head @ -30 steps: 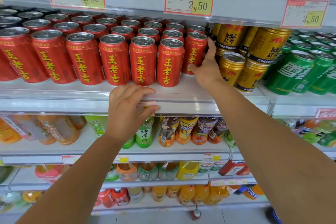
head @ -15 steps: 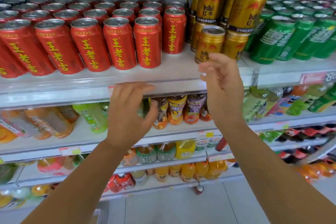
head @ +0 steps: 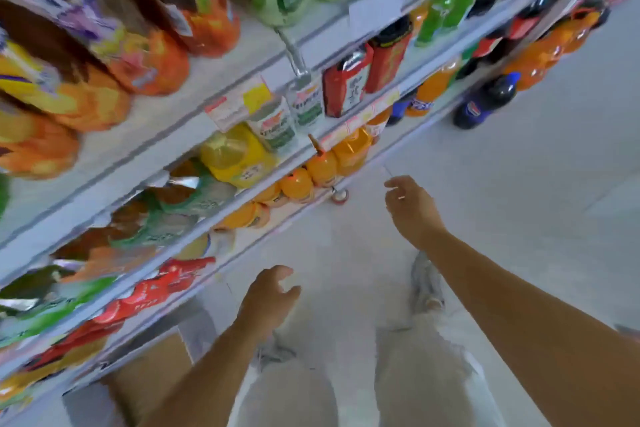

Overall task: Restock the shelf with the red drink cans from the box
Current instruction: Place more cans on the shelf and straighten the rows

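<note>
Store aisle: the view drops from the can row to the floor (head: 540, 204), and both hands, at the red cans a second ago, have come away, likely heading back for more stock. The left hand (head: 266, 302), lower centre, and right hand (head: 412, 211), centre right, hang loosely curled and empty. The cardboard box (head: 149, 378) sits lower left under the shelf (head: 162, 121); no red cans show.

Round orange plastic drink bottles (head: 322, 166) sit low in white store shelving (head: 162, 135), just left of the right grip (head: 412, 208). A dark blue-capped bottle (head: 485, 100) is farther beyond.
</note>
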{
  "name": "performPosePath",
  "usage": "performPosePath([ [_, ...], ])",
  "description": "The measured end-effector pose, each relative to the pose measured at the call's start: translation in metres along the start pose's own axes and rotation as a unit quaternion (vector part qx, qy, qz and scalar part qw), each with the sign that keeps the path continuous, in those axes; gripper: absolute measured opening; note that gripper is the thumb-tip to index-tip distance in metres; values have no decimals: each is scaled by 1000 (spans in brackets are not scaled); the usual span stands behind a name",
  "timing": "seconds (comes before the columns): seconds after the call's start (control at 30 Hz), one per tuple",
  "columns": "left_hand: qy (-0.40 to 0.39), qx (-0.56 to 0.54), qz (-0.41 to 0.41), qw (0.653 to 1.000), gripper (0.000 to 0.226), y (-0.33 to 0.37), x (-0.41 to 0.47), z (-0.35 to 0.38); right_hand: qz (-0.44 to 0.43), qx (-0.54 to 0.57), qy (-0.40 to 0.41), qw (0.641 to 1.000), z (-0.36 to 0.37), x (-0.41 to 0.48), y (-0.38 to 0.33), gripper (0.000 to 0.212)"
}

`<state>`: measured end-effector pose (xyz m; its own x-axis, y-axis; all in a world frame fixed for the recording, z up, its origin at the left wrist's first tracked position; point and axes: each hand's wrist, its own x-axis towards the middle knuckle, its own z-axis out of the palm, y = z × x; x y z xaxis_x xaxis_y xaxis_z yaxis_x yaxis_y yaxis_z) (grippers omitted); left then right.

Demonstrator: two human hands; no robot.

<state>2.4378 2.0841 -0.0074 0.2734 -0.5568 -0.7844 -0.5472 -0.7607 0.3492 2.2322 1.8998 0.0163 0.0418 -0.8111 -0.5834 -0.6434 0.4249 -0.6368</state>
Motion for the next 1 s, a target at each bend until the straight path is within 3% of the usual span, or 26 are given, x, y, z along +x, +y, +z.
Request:
performPosePath([
  [0.1, -38, 3, -47, 998, 40, -14, 65, 55, 70, -48, -26, 996, 32, 55, 74, 28],
  [0.27, -25, -2, -51, 998, 40, -29, 204, 140, 125, -88, -66, 986, 111, 158, 200, 30],
  [0.53, 39, -39, -49, 997, 39, -59, 423, 226, 82, -82, -78, 990, 253, 303, 318, 28],
  [0.6, 42, -36, -47, 997, 41, -69, 454, 234, 50, -91, -86, 991, 280, 332, 325, 41],
  [0.7, 54, -19, -24, 998, 44, -79, 482, 239, -1, -65, -92, 994, 309, 363, 317, 84],
  [0.77, 64, -19, -11, 998, 44, -84, 490, 238, -32, -23, -71, 997, 324, 376, 309, 98],
  [0.9, 68, -32, -11, 997, 47, -91, 484, 227, -28, 1, -20, 999, 331, 374, 301, 66],
  [1.0, 67, -64, -27, 995, 51, -89, 457, 216, 10, -27, -33, 999, 310, 340, 304, 57],
])
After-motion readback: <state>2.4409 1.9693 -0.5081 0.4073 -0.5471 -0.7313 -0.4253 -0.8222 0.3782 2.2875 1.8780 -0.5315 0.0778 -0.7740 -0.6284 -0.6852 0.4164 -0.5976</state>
